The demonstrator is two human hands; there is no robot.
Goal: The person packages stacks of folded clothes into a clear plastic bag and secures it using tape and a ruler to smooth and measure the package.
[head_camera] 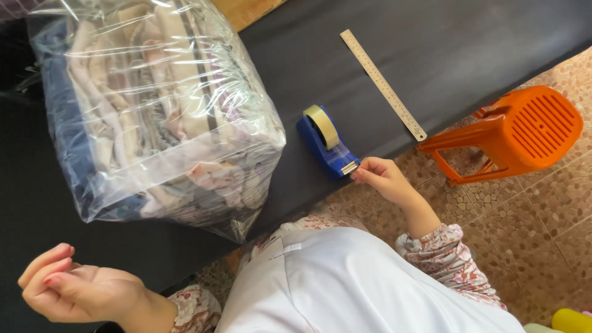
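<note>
The right hand [381, 177] pinches tape at the blue dispenser [325, 143]. The left hand [74, 291] curls loosely, empty, near a crinkled clear bag of folded clothes [154, 111].

Steel ruler [383, 84]: lies flat on my dark table [444, 49], at one o'clock, running diagonally toward the table edge. Orange plastic stool [515, 132]: tipped on its side on the pebble-patterned tile floor [536, 216], at three o'clock, just beside the table. Yellow object [571, 320]: partly cut off at five o'clock; kind unclear.
</note>
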